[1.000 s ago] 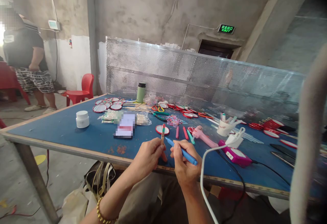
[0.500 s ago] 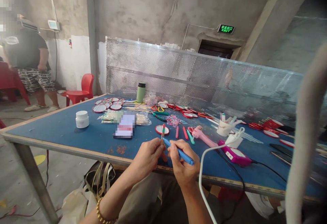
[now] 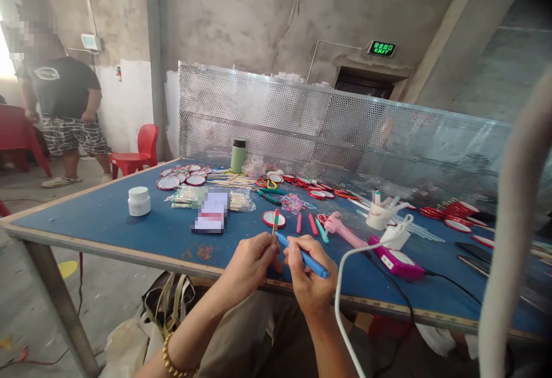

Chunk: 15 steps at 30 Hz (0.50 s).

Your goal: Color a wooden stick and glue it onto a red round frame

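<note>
Between the fingers of my left hand (image 3: 250, 262), a thin wooden stick (image 3: 276, 218) with red and green bands stands upright. My right hand (image 3: 314, 271) grips a blue marker (image 3: 314, 263), its tip touching or very near the stick just above my left fingers. Behind the stick lies a round white disc with a red rim (image 3: 268, 218). Two red markers, one of them the pinkish marker (image 3: 299, 223), and a teal marker (image 3: 321, 232) lie just beyond my right hand. A pink glue gun (image 3: 345, 230) rests to their right.
A phone (image 3: 211, 212) and a white jar (image 3: 138, 201) are on the blue table (image 3: 103, 234) to the left. A purple box (image 3: 397, 260) with cables and a cup of pens (image 3: 379, 216) stand right. A white cable hangs close by my right arm. A person (image 3: 69, 96) stands far left.
The person at the far left has moved to the right. My hands, the stick and the blue marker stay almost where they were.
</note>
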Available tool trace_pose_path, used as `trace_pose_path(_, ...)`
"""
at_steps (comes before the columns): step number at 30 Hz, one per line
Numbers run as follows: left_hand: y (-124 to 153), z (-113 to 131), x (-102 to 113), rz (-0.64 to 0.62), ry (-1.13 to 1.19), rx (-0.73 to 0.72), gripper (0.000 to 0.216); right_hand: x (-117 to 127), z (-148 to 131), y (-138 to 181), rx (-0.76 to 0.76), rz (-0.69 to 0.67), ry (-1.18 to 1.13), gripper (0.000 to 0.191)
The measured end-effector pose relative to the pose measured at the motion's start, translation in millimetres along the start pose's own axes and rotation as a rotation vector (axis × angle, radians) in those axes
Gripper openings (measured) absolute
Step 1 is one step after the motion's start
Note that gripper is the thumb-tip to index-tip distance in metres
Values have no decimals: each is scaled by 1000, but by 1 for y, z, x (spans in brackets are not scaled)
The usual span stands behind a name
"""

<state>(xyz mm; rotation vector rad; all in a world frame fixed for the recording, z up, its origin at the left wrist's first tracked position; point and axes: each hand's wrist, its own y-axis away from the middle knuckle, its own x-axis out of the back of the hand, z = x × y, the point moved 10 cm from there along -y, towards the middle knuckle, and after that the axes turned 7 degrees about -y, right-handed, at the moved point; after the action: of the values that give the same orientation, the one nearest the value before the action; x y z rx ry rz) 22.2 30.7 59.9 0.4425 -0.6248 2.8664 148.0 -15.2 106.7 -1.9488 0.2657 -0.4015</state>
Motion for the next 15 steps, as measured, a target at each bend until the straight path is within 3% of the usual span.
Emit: trace_pose_path(15, 0, 0, 1, 2, -29, -2, 32, -1, 6, 2, -23, -19, 9, 9)
